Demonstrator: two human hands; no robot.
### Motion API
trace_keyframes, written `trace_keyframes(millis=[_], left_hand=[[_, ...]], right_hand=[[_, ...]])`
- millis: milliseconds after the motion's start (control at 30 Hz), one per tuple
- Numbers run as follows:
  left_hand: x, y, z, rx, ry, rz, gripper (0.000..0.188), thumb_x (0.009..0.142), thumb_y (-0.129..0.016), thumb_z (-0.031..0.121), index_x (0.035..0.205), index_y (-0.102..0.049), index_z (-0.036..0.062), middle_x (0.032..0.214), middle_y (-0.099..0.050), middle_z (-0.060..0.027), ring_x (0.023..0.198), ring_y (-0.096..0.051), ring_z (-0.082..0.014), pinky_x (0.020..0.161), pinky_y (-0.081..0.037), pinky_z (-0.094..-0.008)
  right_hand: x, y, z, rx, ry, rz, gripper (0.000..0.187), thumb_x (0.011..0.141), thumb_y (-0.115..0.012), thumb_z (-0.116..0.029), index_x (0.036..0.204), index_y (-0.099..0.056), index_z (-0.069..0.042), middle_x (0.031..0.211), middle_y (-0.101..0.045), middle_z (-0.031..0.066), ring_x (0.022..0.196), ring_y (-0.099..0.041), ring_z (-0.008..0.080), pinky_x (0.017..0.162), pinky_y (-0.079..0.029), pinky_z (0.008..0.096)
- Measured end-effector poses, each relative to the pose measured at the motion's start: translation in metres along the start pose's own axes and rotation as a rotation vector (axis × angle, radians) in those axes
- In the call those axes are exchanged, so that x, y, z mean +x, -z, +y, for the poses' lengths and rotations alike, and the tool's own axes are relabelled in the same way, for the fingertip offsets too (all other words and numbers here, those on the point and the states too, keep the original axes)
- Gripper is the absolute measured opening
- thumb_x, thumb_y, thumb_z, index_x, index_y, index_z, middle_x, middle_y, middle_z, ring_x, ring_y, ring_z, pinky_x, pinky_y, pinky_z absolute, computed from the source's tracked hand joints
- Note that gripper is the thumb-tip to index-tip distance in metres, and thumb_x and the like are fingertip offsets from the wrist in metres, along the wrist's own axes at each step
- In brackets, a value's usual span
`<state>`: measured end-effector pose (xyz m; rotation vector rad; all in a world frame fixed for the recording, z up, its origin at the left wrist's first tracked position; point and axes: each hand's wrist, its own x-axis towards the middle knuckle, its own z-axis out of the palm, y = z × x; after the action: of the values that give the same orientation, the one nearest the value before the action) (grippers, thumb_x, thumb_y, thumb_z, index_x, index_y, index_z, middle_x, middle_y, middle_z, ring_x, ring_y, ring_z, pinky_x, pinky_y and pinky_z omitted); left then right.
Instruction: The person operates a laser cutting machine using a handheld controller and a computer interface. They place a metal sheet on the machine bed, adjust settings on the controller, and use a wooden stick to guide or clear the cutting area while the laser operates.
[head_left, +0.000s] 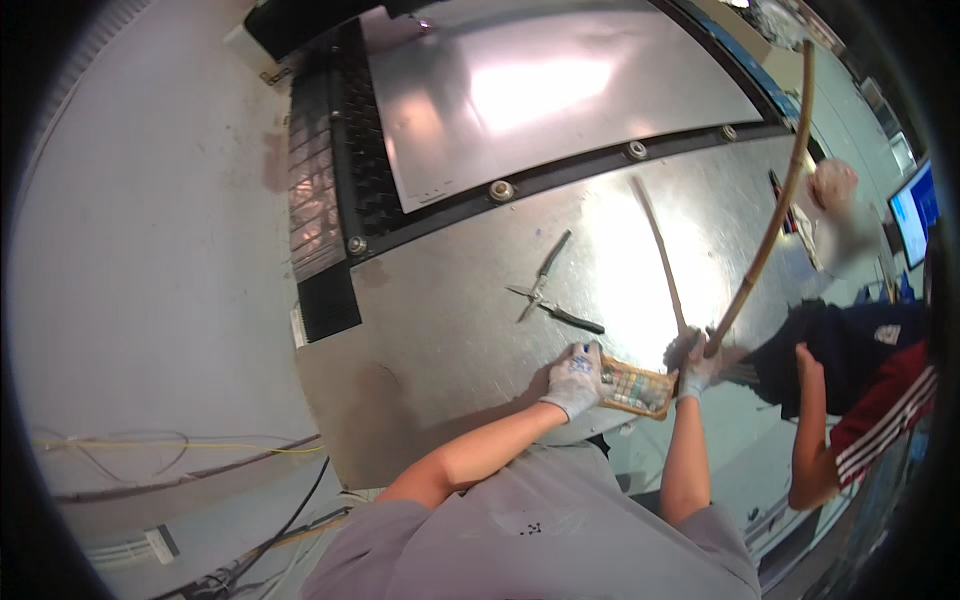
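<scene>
Both my hands wear pale work gloves. My left hand [577, 380] grips the left edge of a small shallow box [655, 402] with a tan rim and rows of pale, coloured small pieces. My right hand [698, 370], at the box's right end, is closed round the lower end of a long, curved, jointed bamboo stick [775, 225]. The stick rises toward the far right. A thinner brown streak [660, 240] leads away from the same hand; I cannot tell whether it is a second stick or a reflection. Pliers-like cutters [538, 298] with black handles lie spread beyond my left hand.
The shiny metal worktop [430, 320] meets a dark machine frame with round bolts and a large metal sheet [440, 130]. At the right, another person's red striped sleeve [885, 420] and bare arm are close by. Dark-handled tools [785, 205] lie at the worktop's right edge; a monitor [912, 215] stands beyond.
</scene>
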<state>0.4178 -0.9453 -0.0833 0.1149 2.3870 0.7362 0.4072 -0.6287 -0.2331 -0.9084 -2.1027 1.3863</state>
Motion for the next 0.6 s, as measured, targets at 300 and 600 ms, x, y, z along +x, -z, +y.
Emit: trace_keyframes(millis=[300, 600], left_hand=[[-0.007, 0.016, 0.001, -0.145, -0.002, 0.012, 0.076, 0.082, -0.086, 0.05, 0.136, -0.051, 0.0093, 0.135, -0.057, -0.0183, 0.123, -0.065, -0.0349, 0.101, -0.054, -0.0496], [0.083, 0.12, -0.153, -1.567, 0.036, 0.649, 0.023, 0.103, -0.072, 0.035, 0.108, -0.069, 0.0134, 0.088, -0.071, -0.0016, 0.07, -0.065, -0.0149, 0.062, -0.055, -0.0355]], right_hand=[[-0.005, 0.015, -0.04, -0.352, 0.121, -0.028, 0.042, 0.104, -0.068, -0.035, 0.129, -0.068, -0.002, 0.116, -0.073, 0.0172, 0.107, -0.069, 0.0298, 0.097, -0.052, 0.044], [-0.019, 0.011, -0.073, -0.355, 0.239, 0.002, 0.041, 0.102, -0.068, -0.037, 0.12, -0.073, 0.0, 0.11, -0.075, 0.0184, 0.1, -0.07, 0.0312, 0.093, -0.053, 0.044]])
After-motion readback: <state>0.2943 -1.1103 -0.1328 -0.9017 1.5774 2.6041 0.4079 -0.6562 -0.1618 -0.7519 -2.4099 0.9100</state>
